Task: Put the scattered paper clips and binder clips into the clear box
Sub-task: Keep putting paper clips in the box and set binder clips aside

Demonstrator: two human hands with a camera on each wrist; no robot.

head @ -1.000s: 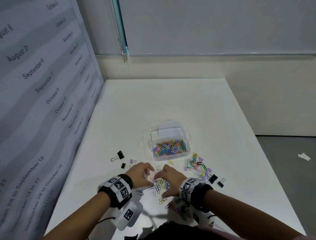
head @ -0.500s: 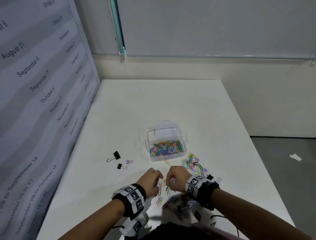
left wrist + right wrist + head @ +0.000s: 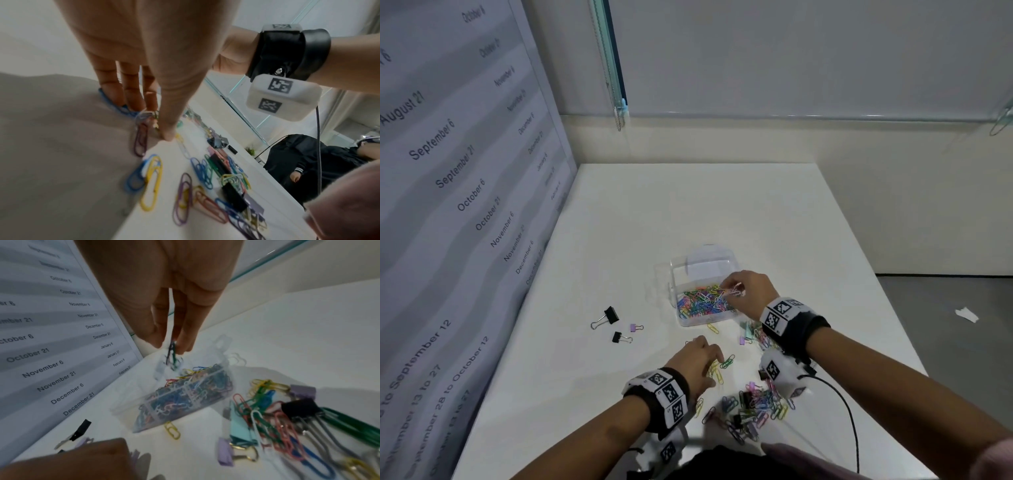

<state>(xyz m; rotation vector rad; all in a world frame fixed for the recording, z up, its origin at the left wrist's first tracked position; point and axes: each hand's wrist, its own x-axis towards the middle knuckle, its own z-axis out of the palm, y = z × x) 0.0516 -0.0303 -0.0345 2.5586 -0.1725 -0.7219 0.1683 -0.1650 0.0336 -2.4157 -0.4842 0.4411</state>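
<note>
Over the clear box [image 3: 690,274] near the middle of the counter [image 3: 688,205], the right hand [image 3: 751,291] now holds its grip narrow, thumb and fingers [image 3: 186,331] pinching a small bunch of paper clips [image 3: 172,353] just above the heap of coloured clips already inside; half a second ago that hand was down at the near edge of the counter beside the left one, working in the loose clips there, so it has lifted a pick and carried it across to the box. That suggests the drop is the step in hand: the bunch hangs over the open box and is not yet let go. The left hand [image 3: 697,361] has stayed low toward the near edge, its straight fingers [image 3: 131,91] pressing down on a few clips on the counter, thumb tip touching the surface beside a purple clip [image 3: 140,139], gathering rather than holding. Much remains: a tangle of clips and small binder clips [image 3: 753,407] lies at the near edge, another cluster sits just right of the box under the right wrist, and three binder clips [image 3: 616,325] lie apart toward the left edge.
</note>
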